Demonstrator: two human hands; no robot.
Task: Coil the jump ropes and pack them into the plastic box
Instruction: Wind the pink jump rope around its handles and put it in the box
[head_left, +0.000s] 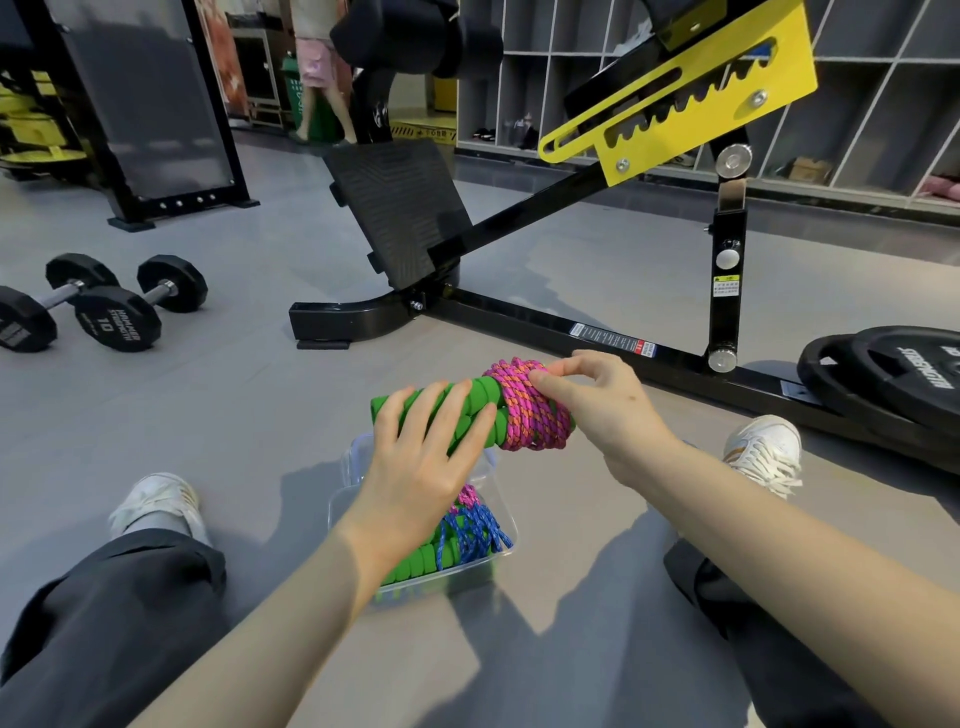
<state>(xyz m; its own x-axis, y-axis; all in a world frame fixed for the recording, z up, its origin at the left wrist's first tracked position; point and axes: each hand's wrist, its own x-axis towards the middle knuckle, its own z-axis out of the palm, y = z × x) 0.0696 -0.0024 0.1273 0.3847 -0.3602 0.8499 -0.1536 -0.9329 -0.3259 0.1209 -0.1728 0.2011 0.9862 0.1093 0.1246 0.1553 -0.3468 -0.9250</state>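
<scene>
A pink jump rope (524, 410) is wound in a tight coil around its two green foam handles (483, 410), held above the floor at the centre. My left hand (421, 452) grips the handles, its fingers wrapped over them. My right hand (602, 400) pinches the pink coil at its far end with fingertips and thumb. Just below stands a clear plastic box (345, 512) on the floor between my legs. It holds a blue rope (475, 535) with green handles and a bit of pink cord; my left forearm hides part of it.
A black and yellow gym bench frame (571, 322) crosses the floor just beyond the hands. Two dumbbells (104, 306) lie at the left, weight plates (893, 379) at the right. My legs and white shoes flank the box. A person stands far back.
</scene>
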